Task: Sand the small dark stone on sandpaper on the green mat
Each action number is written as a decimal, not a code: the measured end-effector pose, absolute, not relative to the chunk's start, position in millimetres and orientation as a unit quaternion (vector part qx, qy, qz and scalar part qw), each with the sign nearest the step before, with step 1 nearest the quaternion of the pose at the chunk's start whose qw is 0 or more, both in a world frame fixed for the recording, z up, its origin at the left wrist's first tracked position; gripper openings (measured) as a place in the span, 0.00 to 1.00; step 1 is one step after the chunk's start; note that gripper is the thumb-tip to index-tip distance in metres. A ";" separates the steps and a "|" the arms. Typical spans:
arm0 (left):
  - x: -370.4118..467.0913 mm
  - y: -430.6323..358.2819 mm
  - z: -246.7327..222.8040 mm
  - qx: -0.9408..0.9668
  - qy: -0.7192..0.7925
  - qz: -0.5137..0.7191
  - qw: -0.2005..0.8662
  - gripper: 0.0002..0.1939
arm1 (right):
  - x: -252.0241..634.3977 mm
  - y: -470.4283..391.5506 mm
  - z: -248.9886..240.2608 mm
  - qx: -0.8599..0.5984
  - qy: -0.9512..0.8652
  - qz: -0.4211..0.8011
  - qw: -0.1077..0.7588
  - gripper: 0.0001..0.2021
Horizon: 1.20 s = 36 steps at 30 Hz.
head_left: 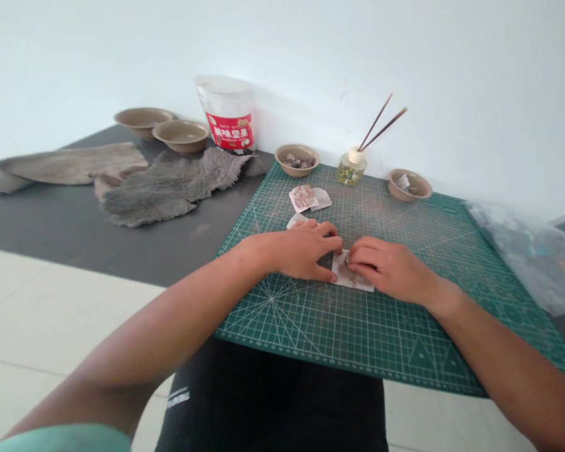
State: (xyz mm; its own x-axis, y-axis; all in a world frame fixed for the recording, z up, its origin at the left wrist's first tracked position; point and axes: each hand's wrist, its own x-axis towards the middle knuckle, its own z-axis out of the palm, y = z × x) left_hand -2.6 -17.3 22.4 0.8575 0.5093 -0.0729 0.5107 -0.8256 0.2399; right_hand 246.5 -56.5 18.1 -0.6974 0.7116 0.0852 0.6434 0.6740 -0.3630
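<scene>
A small white sheet with brown smears (pixel 355 277), perhaps sandpaper or paper, lies flat on the green cutting mat (pixel 306 333). My left hand (pixel 308 250) rests at its left side, fingers apart, with the thumb and a fingertip touching the edge. Over the sheet's upper right, my right hand (pixel 386 267) has its fingers pinched together. They press a small dark piece against the smeared surface; my fingers hide most of it. Just beyond my left hand lies another white piece (pixel 297 220), partly covered, and farther back two overlapping stained pieces (pixel 304 198).
A bowl of dark chunks (pixel 297 162), a reed diffuser (pixel 351 166) and a bowl with small pieces (pixel 409 187) line the mat's back. Grey cloths (pixel 169 185), two bowls (pixel 181 135) and a red-labelled tub (pixel 228 119) stand left. Clear plastic (pixel 532 257) lies right.
</scene>
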 end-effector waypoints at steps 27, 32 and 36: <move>-2.3 -17.2 24.3 0.955 0.264 -0.008 0.136 0.25 | 242.8 -58.7 17.9 -0.336 -0.917 0.193 0.093 0.07; -2.0 -16.3 25.0 0.952 0.270 -0.015 0.145 0.25 | 247.2 -56.2 22.4 -0.366 -0.908 0.192 0.077 0.07; -2.4 -16.8 25.6 0.951 0.269 -0.017 0.149 0.25 | 248.7 -57.5 24.7 -0.325 -0.911 0.243 0.077 0.07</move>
State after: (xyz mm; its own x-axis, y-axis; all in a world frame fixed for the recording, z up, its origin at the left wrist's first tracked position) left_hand -2.4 -16.8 25.6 0.8552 0.5061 -0.1119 0.5161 -0.8113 0.2748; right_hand 248.7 -57.5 24.7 -0.7769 0.6294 -0.0166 0.5543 0.6712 -0.4922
